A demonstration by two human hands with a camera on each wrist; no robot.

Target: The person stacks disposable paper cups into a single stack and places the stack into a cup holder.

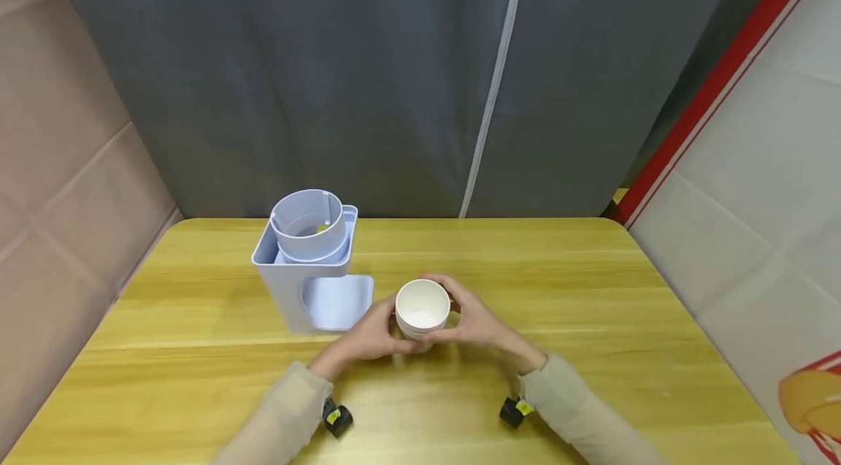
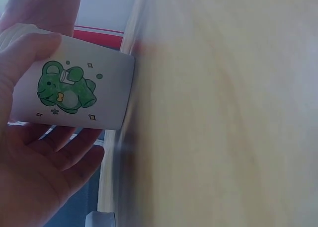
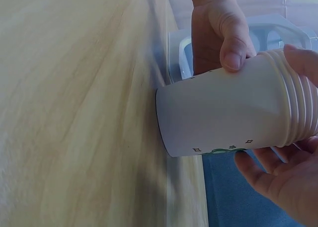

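A stack of nested white paper cups (image 1: 423, 306) is upright at the middle of the table, with its open mouth facing up. My left hand (image 1: 373, 331) grips the stack from the left, thumb across the near side. From the other side my right hand (image 1: 477, 317) holds it, thumb in front and fingers behind. In the left wrist view the outer paper cup (image 2: 74, 88) bears a green cartoon animal. Several stacked rims (image 3: 298, 100) show near my right hand in the right wrist view. The base is at the tabletop; whether it bears on the wood I cannot tell.
Left of the hands stands a pale blue holder (image 1: 279, 293) with a round cylinder (image 1: 309, 231) in its top and a flat base plate (image 1: 340, 302). A grey curtain (image 1: 368, 85) hangs behind the wooden table (image 1: 624, 319). Light walls flank both sides.
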